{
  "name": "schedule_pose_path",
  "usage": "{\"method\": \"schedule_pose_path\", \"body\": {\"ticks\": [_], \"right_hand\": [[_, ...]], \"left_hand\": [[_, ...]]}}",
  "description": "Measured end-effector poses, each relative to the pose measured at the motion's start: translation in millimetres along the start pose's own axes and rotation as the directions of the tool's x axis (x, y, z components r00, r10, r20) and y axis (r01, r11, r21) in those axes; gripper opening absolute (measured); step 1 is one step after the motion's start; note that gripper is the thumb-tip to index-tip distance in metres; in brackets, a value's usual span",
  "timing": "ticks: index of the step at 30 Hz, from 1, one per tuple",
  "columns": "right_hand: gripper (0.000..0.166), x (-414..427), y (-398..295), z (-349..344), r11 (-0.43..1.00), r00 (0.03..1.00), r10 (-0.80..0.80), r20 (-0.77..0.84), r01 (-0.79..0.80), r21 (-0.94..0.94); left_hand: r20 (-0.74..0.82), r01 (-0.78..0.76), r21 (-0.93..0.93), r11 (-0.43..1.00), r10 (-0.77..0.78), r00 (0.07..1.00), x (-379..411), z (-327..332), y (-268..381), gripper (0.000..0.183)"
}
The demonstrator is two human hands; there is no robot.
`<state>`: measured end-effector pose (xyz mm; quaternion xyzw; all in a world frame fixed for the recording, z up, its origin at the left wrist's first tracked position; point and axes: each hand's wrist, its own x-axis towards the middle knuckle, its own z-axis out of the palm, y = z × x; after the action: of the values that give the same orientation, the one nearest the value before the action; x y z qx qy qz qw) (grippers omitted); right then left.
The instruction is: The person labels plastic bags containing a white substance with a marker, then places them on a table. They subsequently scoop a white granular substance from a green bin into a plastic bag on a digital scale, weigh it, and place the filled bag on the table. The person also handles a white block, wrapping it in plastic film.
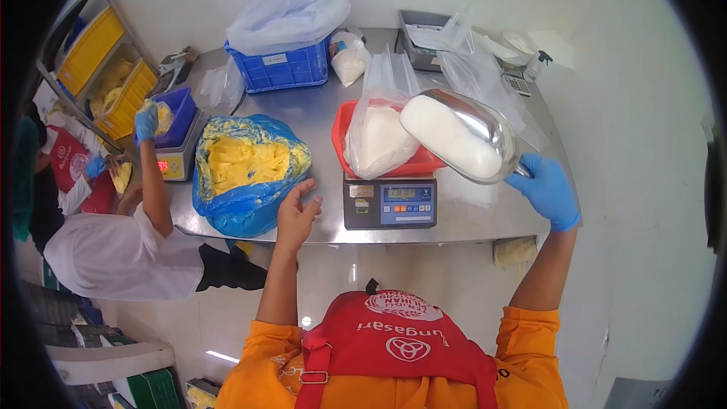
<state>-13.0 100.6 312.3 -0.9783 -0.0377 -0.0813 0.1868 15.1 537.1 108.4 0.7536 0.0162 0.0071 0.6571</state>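
My right hand [542,190], in a blue glove, grips the handle of a shiny metal scoop [500,130]. White powder or fine granules [448,133] fill the scoop, whose front end is over the right side of a red plastic tray [339,125]. In that tray a clear plastic bag [369,166] holds more white powder [386,133]. The tray rests on a digital bench scale [391,204] with a lit display. My left hand [298,213] is bare and holds nothing, fingers apart, between the scale and a blue bag [244,218] of yellow, butter-like fat [247,162].
A blue crate [278,71] with a plastic liner stands at the back, beside a small bag of white powder [349,62]. At left, a co-worker's gloved hand [146,119] is over a blue tray [184,105] on another scale [182,159]. A spray bottle [535,67] stands back right.
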Motion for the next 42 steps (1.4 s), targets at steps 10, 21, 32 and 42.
{"method": "schedule_pose_path", "body": {"ticks": [10, 21, 32, 42], "right_hand": [[0.044, 40, -29, -7, 0.938, 0.997, -0.076, 0.014, 0.076, -0.337], [0.044, 31, -22, -7, 0.981, 0.997, -0.032, 0.069, 0.044, -0.187], [0.041, 50, -42, -20, 0.954, 0.993, -0.068, 0.099, 0.094, -0.285], [0.043, 33, -9, 5, 0.998, 0.997, -0.046, 0.060, 0.043, 0.052]], "left_hand": [[0.000, -0.021, -0.044, 0.999, 0.021, 1.000, -9, 0, 3, 0.041], [-0.077, -0.019, -0.042, 0.999, 0.016, 0.997, -23, -15, 6, 0.037], [-0.095, 0.043, -0.145, 0.988, -0.057, 0.994, -34, -29, -4, 0.036], [-0.120, 0.063, -0.142, 0.988, -0.080, 0.990, -42, -38, -7, 0.035]]}}
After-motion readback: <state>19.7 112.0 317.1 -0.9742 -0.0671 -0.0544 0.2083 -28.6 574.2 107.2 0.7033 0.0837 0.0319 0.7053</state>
